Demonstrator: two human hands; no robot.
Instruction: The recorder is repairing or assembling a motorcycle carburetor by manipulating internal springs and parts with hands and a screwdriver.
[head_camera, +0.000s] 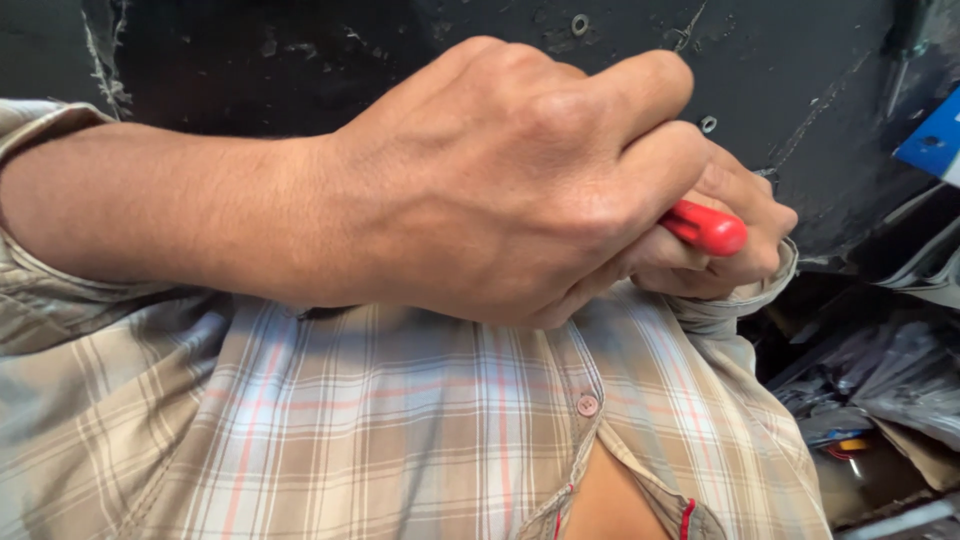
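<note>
Both fists clenched on a red tool handle (706, 228), left hand (500, 190) over right hand (735, 235) (tip hidden); slipping off under force likely, knuckles against the black panel (780, 60).

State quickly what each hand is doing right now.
Left hand: closed, clasped over the right hand and the red handle.
Right hand: mostly hidden, closed on the red handle.
</note>
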